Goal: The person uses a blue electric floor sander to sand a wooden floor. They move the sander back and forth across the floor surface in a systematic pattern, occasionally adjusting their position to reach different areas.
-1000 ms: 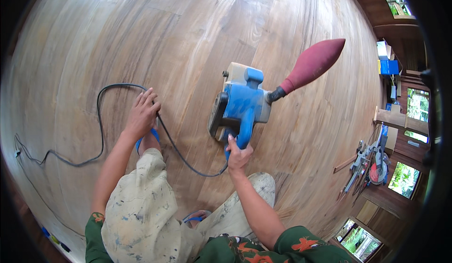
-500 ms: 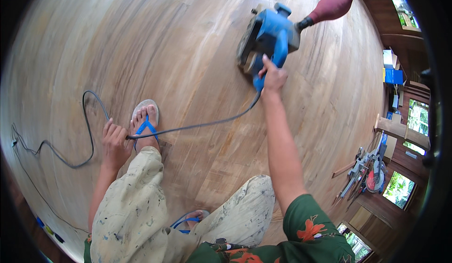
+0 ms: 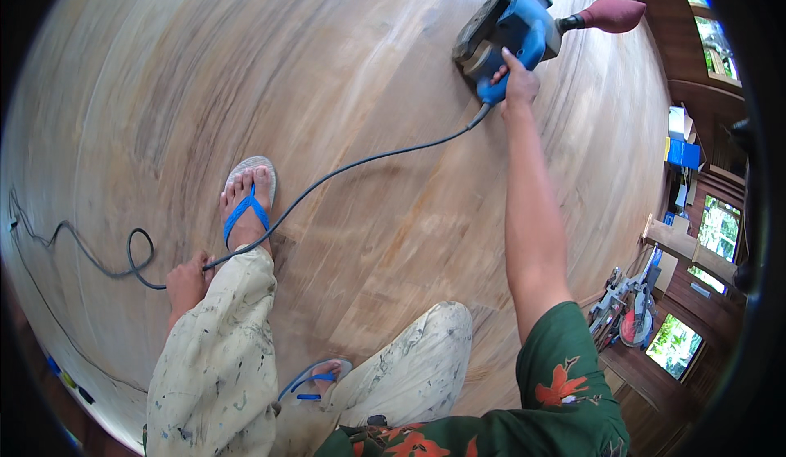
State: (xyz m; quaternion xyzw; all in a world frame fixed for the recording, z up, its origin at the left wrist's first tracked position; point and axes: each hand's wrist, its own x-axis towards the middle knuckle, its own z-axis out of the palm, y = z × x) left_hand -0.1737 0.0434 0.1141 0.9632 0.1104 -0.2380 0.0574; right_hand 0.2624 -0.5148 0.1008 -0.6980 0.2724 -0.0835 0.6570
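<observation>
My right hand [image 3: 519, 84] grips the rear handle of a blue belt sander [image 3: 517, 23], arm stretched far out to the right. The sander rests on the wooden floor [image 3: 352, 113], and a maroon dust bag [image 3: 614, 15] sticks out from its right side. From the handle a dark power cord [image 3: 352, 165] runs back across the floor, over my left foot's edge. Beside that foot, my left hand [image 3: 187, 283] is closed around the cord, low by my knee. Past this hand the cord loops and trails off to the far left.
My feet wear blue-strapped flip-flops [image 3: 248, 203]. At the right, a mitre saw [image 3: 634, 314] stands near the wall, with a wooden plank [image 3: 673, 238] and blue and white boxes [image 3: 683, 154] farther along. A thin cable [image 3: 61, 326] lies along the left edge.
The sander and my right hand have moved farther away and to the right. My left hand has come lower and nearer my body, and the cord's loop on the left has changed shape.
</observation>
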